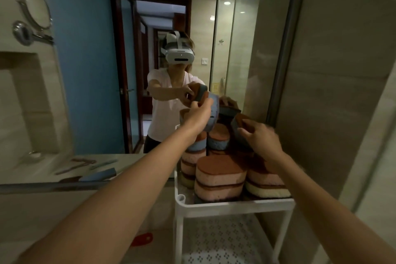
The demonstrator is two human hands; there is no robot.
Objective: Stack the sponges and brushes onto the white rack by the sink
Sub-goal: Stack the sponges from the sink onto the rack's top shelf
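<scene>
While the left hand (199, 115) curls its fingers round a blue sponge (215, 111) above the back of the white rack (235, 204), the right hand (264, 138) pinches a second sponge (239, 123) near the top shelf's back right corner, though blur softens that grip. Both look light, soft foam that squashes readily, so a gentle hold across the narrow sides suits best, and the rough brown face should resist slipping. Pink sponges (220, 180) are piled at the shelf's front edge. Long thin things, probably brushes (82, 163), lie on the counter (32, 178) to the left.
</scene>
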